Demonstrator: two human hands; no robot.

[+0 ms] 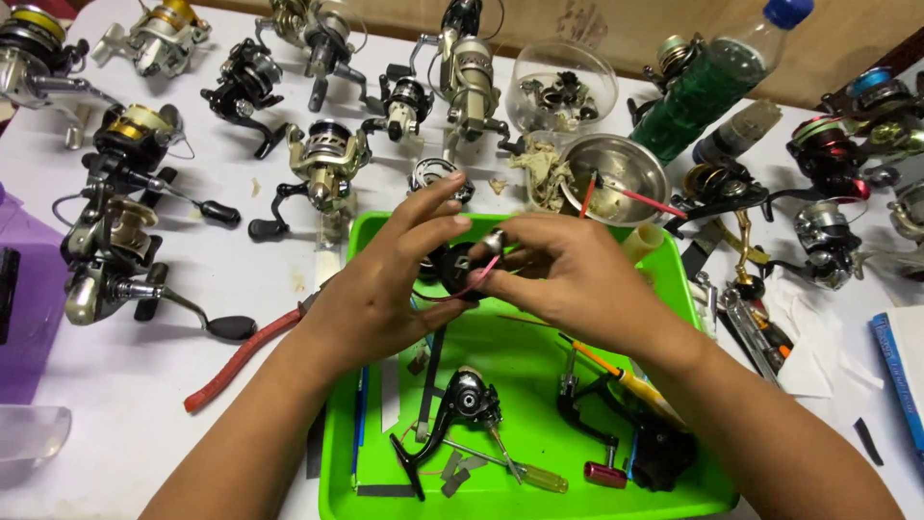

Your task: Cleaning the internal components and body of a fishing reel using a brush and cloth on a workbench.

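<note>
1. Black reel part (454,268) sits above the green tray (375,424), gripped between both hands.
2. Left hand (380,289) cups it, fingers spread.
3. Right hand (568,274) pinches its silver end; a red brush (460,287) crosses it.

Two bare forearms are entering from the bottom edge, with no sleeves showing anywhere along them. The left hand (375,289) is wearing no glove, ring or wristband, and its wrist is showing no watch. The right hand (577,279) is likewise wearing nothing, its wrist uncovered. The fingers (433,197) are showing short, unpainted nails.
</note>
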